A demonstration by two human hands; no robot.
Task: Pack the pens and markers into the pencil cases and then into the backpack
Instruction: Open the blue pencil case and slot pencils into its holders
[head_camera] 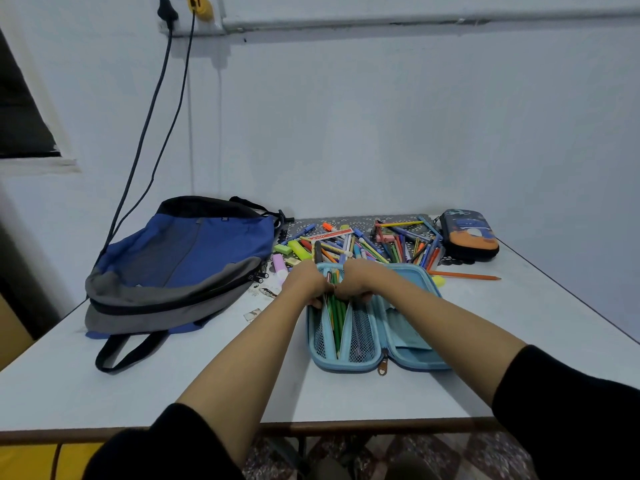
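Far left on the surface [173, 386] lies the backpack [183, 258], soft & floppy, flat on its side; best to hold its mouth open w/ one hand when things go in. Next, at the back, is the pile of pens and markers [353, 244], all loose. They're light, thin, hard sticks & round, so they roll & slip. I'd pick up a few at a time round the middle. Just in front of the pile is the person's left hand [306, 282], fingers curled down tight on the top ends of the green pencils [337, 317]; can't tell if it pinches the mesh pocket too. Those pencils sit inside the open blue pencil case [408, 323], which lies flat near the front edge w/ its other half folded out to the right. Its shell looks stiff, so it'll prob. keep its shape, but the mesh may catch sharp tips. The right hand [356, 280] touches the left one, its grip narrow too, fingers curled on the same bunch. Further right lies one orange pencil [464, 275] by itself, & at the back right the dark pencil case [469, 235], closed, prob. firm, easy to grab round its sides.
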